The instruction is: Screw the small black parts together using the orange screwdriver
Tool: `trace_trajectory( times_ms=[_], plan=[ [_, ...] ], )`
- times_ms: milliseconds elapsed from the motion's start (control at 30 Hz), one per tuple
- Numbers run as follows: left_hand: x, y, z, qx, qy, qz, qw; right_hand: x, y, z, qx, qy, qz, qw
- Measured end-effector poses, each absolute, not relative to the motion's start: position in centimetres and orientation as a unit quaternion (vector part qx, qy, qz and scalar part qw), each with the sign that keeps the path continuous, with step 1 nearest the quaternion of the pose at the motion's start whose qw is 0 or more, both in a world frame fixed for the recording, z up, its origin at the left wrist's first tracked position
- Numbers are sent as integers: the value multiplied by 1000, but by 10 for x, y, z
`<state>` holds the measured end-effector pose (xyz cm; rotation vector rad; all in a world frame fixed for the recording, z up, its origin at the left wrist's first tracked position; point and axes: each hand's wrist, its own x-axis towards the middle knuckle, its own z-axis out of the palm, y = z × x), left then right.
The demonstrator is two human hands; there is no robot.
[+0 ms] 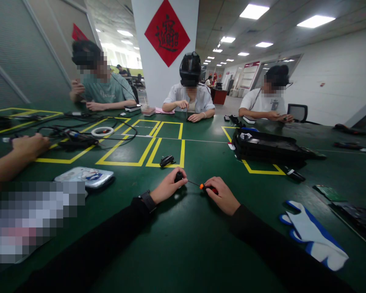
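Note:
My right hand point(222, 194) is closed around a screwdriver point(202, 186) with an orange collar and a red and black handle. Its thin shaft points left, and the tip reaches the fingers of my left hand point(169, 185). That hand, with a dark watch at the wrist, grips a small black rounded part point(179, 176); its exact kind does not show. Whether the tip sits inside the part or only touches it, I cannot tell. Just beyond my hands, a small black device point(167, 161) lies on the green table point(183, 252).
A phone in a patterned case point(85, 177) lies left, near another person's hand point(30, 145) and cables point(76, 136). Rightward are a white and blue glove point(315, 234), a black tray point(265, 146) and a green circuit board point(329, 193). Several people sit across the table.

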<state>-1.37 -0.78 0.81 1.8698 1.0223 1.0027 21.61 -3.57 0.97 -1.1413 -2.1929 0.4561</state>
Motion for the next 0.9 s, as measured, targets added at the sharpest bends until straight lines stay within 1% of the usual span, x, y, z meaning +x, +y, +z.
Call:
trace_trajectory(
  times_ms=[167, 433, 900],
  plan=[
    [-14, -7, 7, 735, 402, 394, 379, 216, -36, 7, -444, -819, 169, 321],
    [-14, -8, 8, 738, 400, 395, 374, 216, -35, 8, -442, -825, 166, 311],
    [-13, -10, 10, 735, 402, 398, 373, 216, -35, 6, -462, -808, 174, 320]
  ],
)
